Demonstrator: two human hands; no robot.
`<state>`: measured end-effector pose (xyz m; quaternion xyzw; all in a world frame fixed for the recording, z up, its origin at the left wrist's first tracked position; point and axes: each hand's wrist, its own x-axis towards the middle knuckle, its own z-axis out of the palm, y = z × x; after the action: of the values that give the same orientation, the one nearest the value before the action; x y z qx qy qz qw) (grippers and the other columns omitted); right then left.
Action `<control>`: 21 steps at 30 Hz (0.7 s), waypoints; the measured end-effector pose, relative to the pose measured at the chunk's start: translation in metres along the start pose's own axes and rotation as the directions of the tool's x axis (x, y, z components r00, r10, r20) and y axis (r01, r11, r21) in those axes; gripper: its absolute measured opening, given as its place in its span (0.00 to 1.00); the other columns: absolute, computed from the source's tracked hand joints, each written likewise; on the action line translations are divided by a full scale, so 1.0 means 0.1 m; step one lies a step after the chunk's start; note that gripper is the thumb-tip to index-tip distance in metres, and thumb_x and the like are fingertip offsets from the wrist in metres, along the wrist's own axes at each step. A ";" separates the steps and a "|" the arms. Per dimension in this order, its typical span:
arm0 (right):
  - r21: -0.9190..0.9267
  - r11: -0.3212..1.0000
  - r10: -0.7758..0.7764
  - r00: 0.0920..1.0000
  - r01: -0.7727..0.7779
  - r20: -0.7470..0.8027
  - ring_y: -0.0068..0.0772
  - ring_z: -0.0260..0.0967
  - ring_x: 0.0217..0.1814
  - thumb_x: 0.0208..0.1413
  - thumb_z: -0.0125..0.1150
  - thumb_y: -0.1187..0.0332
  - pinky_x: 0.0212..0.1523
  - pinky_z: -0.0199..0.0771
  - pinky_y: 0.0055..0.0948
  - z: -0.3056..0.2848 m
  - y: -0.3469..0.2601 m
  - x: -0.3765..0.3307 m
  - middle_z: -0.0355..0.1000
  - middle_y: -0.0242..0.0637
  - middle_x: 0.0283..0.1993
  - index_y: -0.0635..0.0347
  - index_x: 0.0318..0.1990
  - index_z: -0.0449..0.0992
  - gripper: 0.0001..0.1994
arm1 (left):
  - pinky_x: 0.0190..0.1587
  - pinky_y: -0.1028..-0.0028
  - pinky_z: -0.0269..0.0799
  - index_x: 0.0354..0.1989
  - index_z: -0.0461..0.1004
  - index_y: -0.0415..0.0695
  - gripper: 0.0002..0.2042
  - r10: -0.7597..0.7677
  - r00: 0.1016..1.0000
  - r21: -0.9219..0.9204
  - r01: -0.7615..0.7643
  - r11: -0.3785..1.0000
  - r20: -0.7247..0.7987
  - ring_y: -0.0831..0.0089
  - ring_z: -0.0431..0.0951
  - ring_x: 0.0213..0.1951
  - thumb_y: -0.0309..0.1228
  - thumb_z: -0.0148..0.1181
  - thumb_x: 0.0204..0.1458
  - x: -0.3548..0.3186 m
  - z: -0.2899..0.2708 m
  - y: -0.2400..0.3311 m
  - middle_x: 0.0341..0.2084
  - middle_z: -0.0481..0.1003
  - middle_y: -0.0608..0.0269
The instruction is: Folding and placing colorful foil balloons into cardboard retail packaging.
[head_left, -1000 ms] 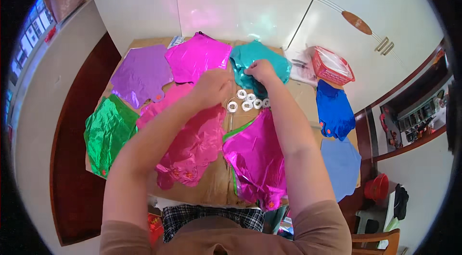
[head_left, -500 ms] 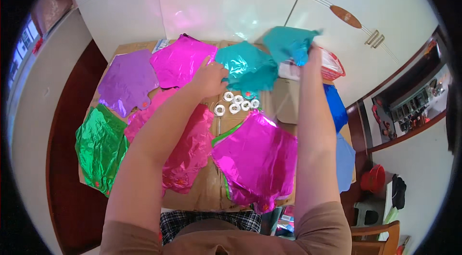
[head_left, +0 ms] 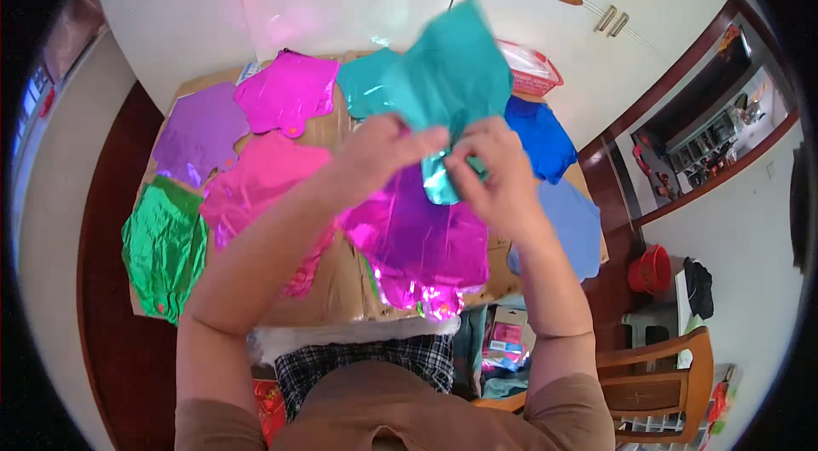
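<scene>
A flat teal foil balloon [head_left: 460,68], blurred by motion, is lifted over the middle of the table. My right hand [head_left: 498,174] pinches its narrow lower end, which hangs as a shiny tail. From the left, my left hand [head_left: 383,149] meets the same balloon near that end, thumb over the foil and its other fingers partly hidden and blurred. Below both hands lies a magenta foil balloon [head_left: 426,242]. A pink foil balloon [head_left: 264,170] lies partly under my left forearm. Behind, another teal balloon [head_left: 368,85] rests on the cardboard.
Magenta [head_left: 290,93], purple [head_left: 200,132] and green [head_left: 166,247] balloons lie at left; dark blue [head_left: 541,140] and pale blue [head_left: 569,229] ones at right. A red-and-white basket [head_left: 532,68] stands at the back. White cabinet doors [head_left: 341,0] rise behind. A wooden chair [head_left: 656,383] stands at front right.
My right hand has brought the teal balloon from the back right to the middle. My left hand has moved from the back teal balloon to meet it. The view has shifted right.
</scene>
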<state>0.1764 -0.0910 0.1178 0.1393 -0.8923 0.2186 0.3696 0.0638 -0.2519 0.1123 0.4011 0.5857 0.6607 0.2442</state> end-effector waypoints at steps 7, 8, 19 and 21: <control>0.187 0.945 0.272 0.962 -0.266 -0.004 0.42 0.66 0.37 0.46 0.63 0.72 0.39 0.63 0.37 0.11 -0.58 -0.59 0.68 0.39 0.34 0.59 0.26 0.71 0.05 | 0.42 0.73 0.70 0.44 0.71 0.39 0.13 0.054 0.944 -0.017 -0.063 0.998 -0.325 0.78 0.73 0.38 0.28 0.61 0.50 -0.75 0.32 -0.17 0.36 0.75 0.65; 0.239 0.930 0.284 0.959 -0.278 0.013 0.41 0.66 0.39 0.46 0.63 0.71 0.41 0.64 0.36 0.11 -0.60 -0.65 0.68 0.39 0.36 0.59 0.29 0.72 0.06 | 0.42 0.73 0.70 0.45 0.72 0.39 0.14 0.033 0.951 0.010 -0.032 0.999 -0.307 0.78 0.73 0.38 0.28 0.61 0.50 -0.82 0.31 -0.20 0.36 0.75 0.65; 0.781 0.061 0.762 0.534 -0.622 0.366 0.29 0.70 0.46 0.50 0.67 0.63 0.48 0.70 0.30 -0.33 -0.41 -0.89 0.72 0.39 0.47 0.67 0.54 0.66 0.27 | 0.43 0.73 0.70 0.45 0.73 0.38 0.16 -0.188 0.977 -0.076 0.181 0.981 -0.104 0.75 0.74 0.38 0.29 0.64 0.47 -1.32 0.44 0.26 0.35 0.76 0.63; 0.742 -0.001 0.718 0.516 -0.671 0.467 0.26 0.72 0.40 0.50 0.65 0.67 0.43 0.72 0.28 -0.36 -0.25 -1.06 0.75 0.37 0.41 0.67 0.47 0.72 0.19 | 0.42 0.73 0.70 0.44 0.73 0.38 0.17 -0.072 0.983 -0.101 0.056 0.993 -0.169 0.75 0.74 0.37 0.30 0.64 0.47 -1.30 0.44 0.17 0.33 0.76 0.63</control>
<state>0.2812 -0.0860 0.0710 -0.1574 -0.5792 0.7931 0.1036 0.1749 -0.3326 0.0969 0.3113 0.5848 0.7120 0.2327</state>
